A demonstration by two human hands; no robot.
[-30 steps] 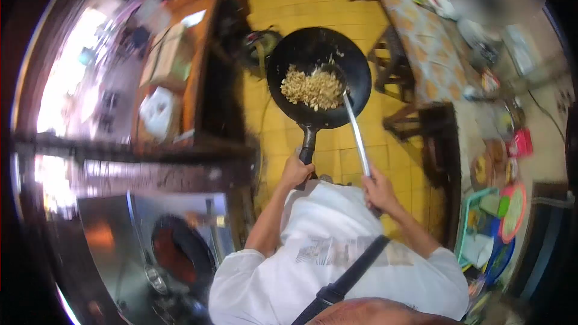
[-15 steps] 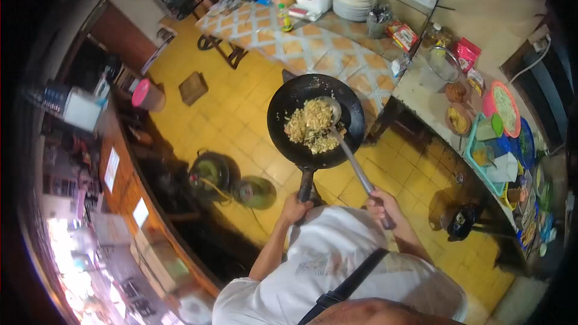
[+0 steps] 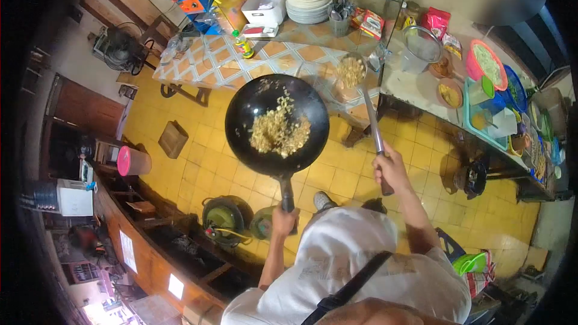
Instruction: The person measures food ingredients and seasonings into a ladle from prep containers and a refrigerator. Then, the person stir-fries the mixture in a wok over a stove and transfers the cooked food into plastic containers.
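Note:
My left hand [image 3: 284,221] is wrapped round the handle of a black wok [image 3: 242,107], which it holds up in the air. Fried food in small yellow-brown pieces, like fried rice [image 3: 280,133], lies in the middle of the wok, with a few bits stuck up its far side. In my right hand [image 3: 391,171] is the dark grip of a long metal ladle [image 3: 372,119]. Its bowl carries a heap of the same food and is out over the tiled table, right of the wok. Whether the bowl touches anything there cannot be made out.
The tiled table [image 3: 211,60] carries a yellow-labelled bottle [image 3: 242,45], stacked plates [image 3: 308,7] and a cutlery holder [image 3: 341,21]. On the right counter stand a sieve [image 3: 422,42], a pink basin [image 3: 487,63] and a turquoise tray [image 3: 468,111]. A gas cylinder [image 3: 224,219] stands on the floor.
The ladle has left the wok with food in it and moved up and right, over the tiled table. The wok has shifted left and lower in view, with less food in it.

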